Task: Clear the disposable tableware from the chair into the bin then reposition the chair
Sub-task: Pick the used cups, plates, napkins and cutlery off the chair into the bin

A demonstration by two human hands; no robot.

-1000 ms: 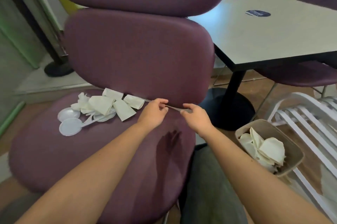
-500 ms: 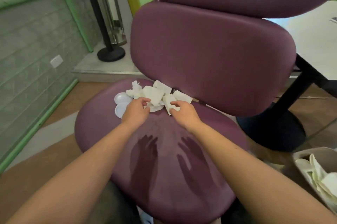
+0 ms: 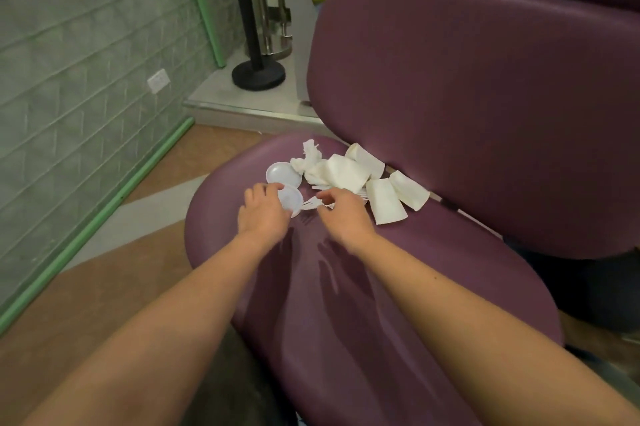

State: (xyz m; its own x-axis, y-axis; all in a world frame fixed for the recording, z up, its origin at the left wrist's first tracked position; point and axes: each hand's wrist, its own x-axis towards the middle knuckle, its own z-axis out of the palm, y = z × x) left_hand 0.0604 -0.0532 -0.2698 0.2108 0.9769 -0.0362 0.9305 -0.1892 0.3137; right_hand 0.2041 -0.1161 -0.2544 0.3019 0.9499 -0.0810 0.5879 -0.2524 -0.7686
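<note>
Hands: left hand (image 3: 262, 214) grips lid (image 3: 291, 201), right hand (image 3: 341, 214) pinches fork (image 3: 313, 204).

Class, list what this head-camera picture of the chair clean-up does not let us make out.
- Bin: outside the head view's edges.
- Round white plastic lid: partly hidden by the left hand.
- White plastic cutlery: count unclear, under the right hand and flattened white paper cups.
- Purple padded chair: base hidden under the seat.

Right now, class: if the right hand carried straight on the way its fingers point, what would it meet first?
Probably the white plastic fork at the right hand's fingertips, then the round lid held by the left hand; depth is unclear.
</note>
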